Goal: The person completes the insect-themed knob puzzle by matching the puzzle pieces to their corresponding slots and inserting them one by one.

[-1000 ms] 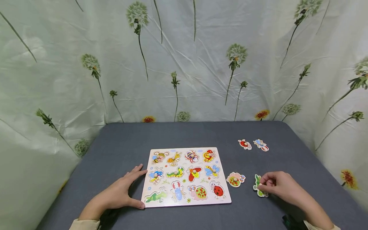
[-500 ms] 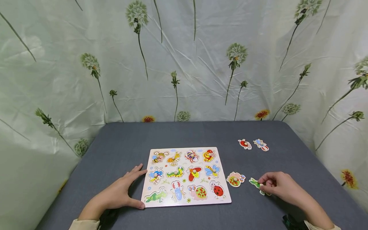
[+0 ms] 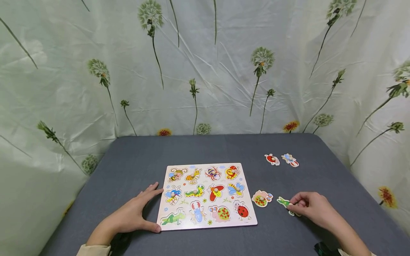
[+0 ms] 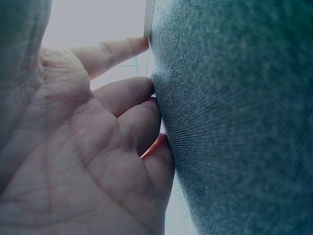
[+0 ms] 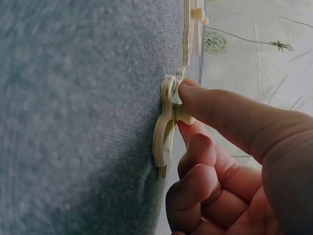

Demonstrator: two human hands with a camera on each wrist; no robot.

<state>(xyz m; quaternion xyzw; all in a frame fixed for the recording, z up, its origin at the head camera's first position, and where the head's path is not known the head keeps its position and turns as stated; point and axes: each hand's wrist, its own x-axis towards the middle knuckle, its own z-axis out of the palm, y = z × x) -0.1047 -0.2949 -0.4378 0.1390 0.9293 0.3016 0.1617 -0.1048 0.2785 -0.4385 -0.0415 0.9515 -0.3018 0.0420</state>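
My right hand (image 3: pixel 315 208) pinches the small knob of a green grasshopper puzzle piece (image 3: pixel 283 202) between thumb and finger. In the right wrist view, the grasshopper piece (image 5: pixel 164 129) lies at the table surface, its knob between the fingertips. At the left edge of the wooden puzzle board (image 3: pixel 251 222) rests my left hand (image 3: pixel 136 213), fingers spread, thumb at the near left corner. Knobbed insect pieces fill the board's upper rows. Along its near row lie knobless picture recesses, among them a green grasshopper recess (image 3: pixel 173 217). The left wrist view shows the left fingertips (image 4: pixel 146 44) against the cloth.
A snail piece (image 3: pixel 261 200) lies between the board and my right hand. Farther back on the right are a ladybird piece (image 3: pixel 269 157) and a blue beetle piece (image 3: pixel 288 158). Dark grey cloth covers the table (image 3: pixel 141 153); a flowered curtain (image 3: pixel 224 89) hangs behind.
The grasshopper piece has turned anticlockwise under my right fingers, one end swinging toward the left, and then stays so. My left hand and the board keep their places.
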